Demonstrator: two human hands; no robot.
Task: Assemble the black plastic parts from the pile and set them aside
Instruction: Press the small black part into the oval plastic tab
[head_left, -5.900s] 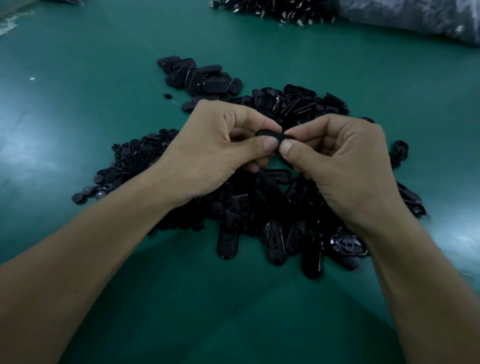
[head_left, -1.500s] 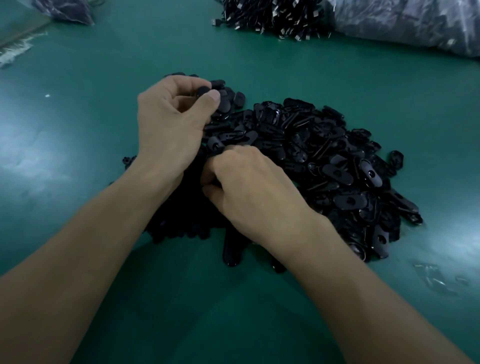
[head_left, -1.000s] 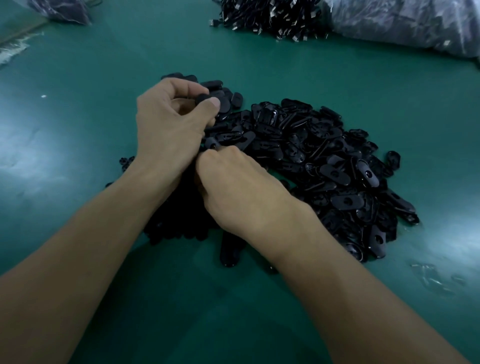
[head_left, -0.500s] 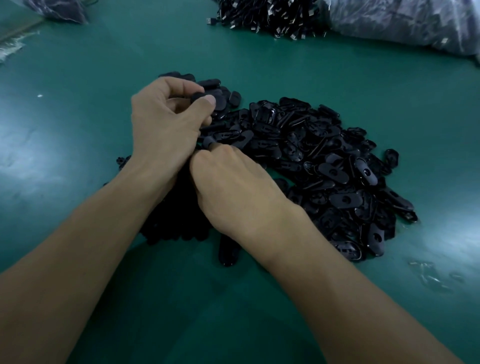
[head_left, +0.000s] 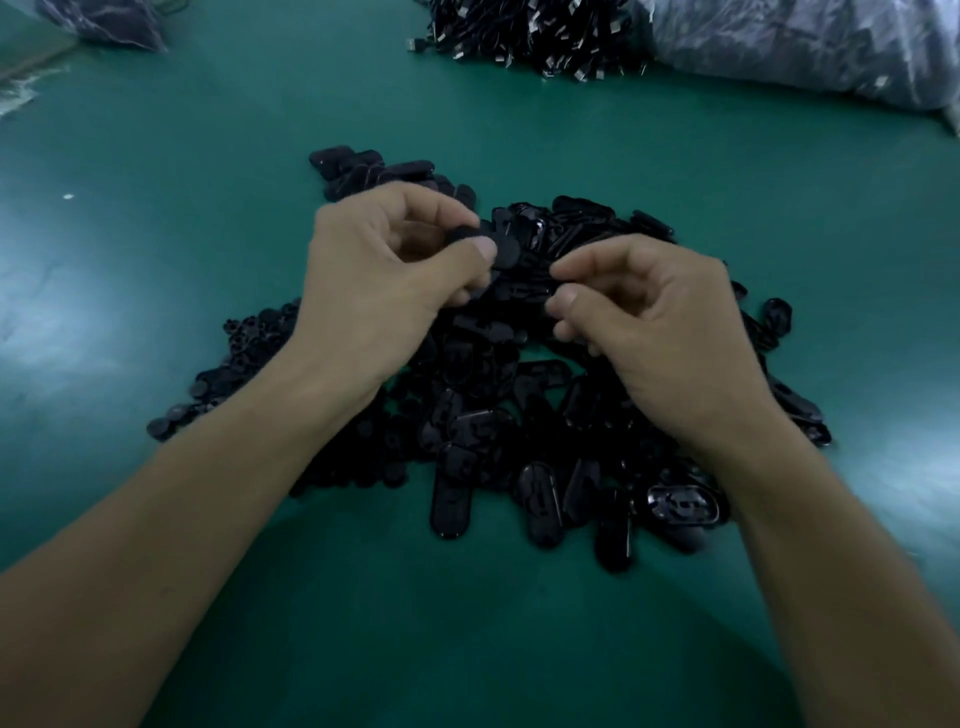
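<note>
Shifted rightward since a moment ago, the right hand (head_left: 660, 338) now hangs apart from the left hand (head_left: 389, 280), its thumb and forefinger nearly meeting; whether they pinch anything cannot be told. The left hand pinches a black oval part (head_left: 503, 250) between thumb and forefinger, above the pile (head_left: 519, 431) at the middle of the green desk (head_left: 156, 234). A smaller heap (head_left: 363, 166) lies toward the far edge.
</note>
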